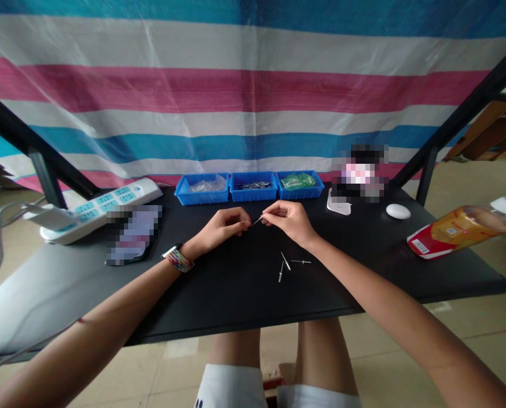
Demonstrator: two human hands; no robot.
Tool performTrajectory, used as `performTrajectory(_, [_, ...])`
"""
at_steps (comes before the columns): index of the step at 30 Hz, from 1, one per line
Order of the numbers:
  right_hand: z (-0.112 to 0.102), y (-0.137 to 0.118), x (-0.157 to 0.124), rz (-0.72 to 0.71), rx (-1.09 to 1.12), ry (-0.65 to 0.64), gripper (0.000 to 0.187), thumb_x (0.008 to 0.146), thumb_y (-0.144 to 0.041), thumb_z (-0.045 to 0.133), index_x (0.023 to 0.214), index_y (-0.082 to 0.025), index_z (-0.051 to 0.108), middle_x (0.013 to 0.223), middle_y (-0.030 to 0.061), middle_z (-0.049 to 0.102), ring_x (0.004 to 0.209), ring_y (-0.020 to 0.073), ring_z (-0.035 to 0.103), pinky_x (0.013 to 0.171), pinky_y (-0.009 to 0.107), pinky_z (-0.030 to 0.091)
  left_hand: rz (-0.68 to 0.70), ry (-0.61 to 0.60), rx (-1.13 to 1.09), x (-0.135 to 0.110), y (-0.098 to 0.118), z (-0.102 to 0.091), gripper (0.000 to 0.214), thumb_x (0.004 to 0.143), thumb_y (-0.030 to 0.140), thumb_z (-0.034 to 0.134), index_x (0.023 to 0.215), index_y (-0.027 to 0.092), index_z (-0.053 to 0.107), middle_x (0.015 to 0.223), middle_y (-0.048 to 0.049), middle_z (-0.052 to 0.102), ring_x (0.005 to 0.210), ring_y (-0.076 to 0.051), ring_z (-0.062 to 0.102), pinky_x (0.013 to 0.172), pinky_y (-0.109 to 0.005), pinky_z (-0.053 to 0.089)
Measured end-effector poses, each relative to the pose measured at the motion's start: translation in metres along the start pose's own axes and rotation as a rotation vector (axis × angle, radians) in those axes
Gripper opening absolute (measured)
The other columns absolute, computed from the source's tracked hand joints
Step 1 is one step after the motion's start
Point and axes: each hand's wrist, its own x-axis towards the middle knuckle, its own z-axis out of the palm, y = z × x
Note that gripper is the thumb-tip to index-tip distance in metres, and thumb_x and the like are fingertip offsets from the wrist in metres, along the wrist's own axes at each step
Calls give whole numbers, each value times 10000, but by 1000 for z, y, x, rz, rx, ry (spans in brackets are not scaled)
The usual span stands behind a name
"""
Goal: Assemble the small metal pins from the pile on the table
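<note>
One thin metal pin (pixel 256 220), just on the near side of the middle blue tray (pixel 253 195)

The pin slants between two bare hands. The right hand (pixel 290 220), on the near side of the middle tray and a little to its right, has thumb and fingertips pinched together on the pin's upper end. The left hand (pixel 231 222), nearer and a little left of that tray, is loosely curled, thumb close to forefinger, fingertips at the pin's lower end; whether they grip it I cannot tell. A watch (pixel 178 259) with a patterned strap circles the left wrist.

Farther toward the person from the middle tray, and slightly right, three loose pins (pixel 286 262) lie on the black table (pixel 219 294). More thin metal pieces (pixel 254 185) fill the middle tray itself. Left beside it stands a blue tray (pixel 204 198) of clear plastic (pixel 210 183); right beside it, another blue tray (pixel 301 193) of green pieces (pixel 298 181). Well to its left lie a phone (pixel 134 233) and a power strip (pixel 108 205); well to its right, a white oval object (pixel 398 211) and a bottle (pixel 460 228). Behind it hangs a striped sheet (pixel 253 90).
</note>
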Motion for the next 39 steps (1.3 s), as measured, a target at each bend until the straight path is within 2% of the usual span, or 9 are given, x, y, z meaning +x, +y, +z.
performTrajectory(4, [2, -2, -1, 9, 59, 23, 374, 744, -492, 913, 848, -169, 756, 823, 74, 803, 785, 231, 797, 798, 392, 671, 27, 24, -9, 0, 0, 2, 342, 874, 464, 782, 886, 153, 641, 776, -3, 624, 662, -121, 586, 613, -228, 491])
performTrajectory(8, [4, -2, -2, 22, 58, 9, 407, 747, -524, 905, 829, -175, 713, 778, 49, 771, 737, 214, 784, 721, 353, 659, 39, 38, 3, 0, -1, 3, 352, 888, 480, 762, 882, 157, 625, 766, 7, 609, 646, -114, 585, 594, -217, 488])
performTrajectory(16, [8, -4, -5, 12, 39, -56, 340, 769, -439, 880, 869, -191, 671, 788, 3, 705, 681, 166, 732, 643, 300, 620, 67, 57, 115, 0, -4, 1, 394, 997, 512, 604, 810, 165, 599, 681, 10, 592, 604, -114, 550, 591, -219, 449])
performTrajectory(21, [8, -4, -6, -1, -5, -62, 321, 804, -460, 842, 857, -191, 675, 771, 2, 690, 654, 154, 705, 612, 284, 596, 53, 55, 144, 0, -4, -1, 461, 1019, 572, 565, 809, 165, 614, 662, -1, 610, 609, -129, 562, 599, -229, 444])
performTrajectory(24, [8, -4, -5, 2, -36, -51, 355, 823, -510, 825, 859, -185, 684, 755, 10, 693, 623, 149, 686, 571, 270, 573, 38, 60, 62, 0, -3, -1, 437, 1008, 570, 585, 837, 168, 599, 689, 4, 605, 621, -130, 573, 601, -232, 461])
performTrajectory(30, [7, -4, -5, -2, -89, -22, 436, 848, -609, 787, 841, -184, 690, 770, 26, 718, 580, 138, 661, 530, 259, 549, 30, 60, -62, 0, -3, 1, 370, 917, 504, 746, 927, 173, 579, 751, 23, 583, 618, -113, 567, 577, -220, 474])
performTrajectory(39, [7, -3, -7, 13, -51, -52, 336, 864, -512, 792, 901, -191, 699, 819, 22, 733, 594, 134, 672, 546, 257, 551, 60, 64, 47, -1, 0, 0, 410, 976, 559, 664, 868, 166, 621, 751, 3, 609, 644, -126, 581, 615, -234, 486])
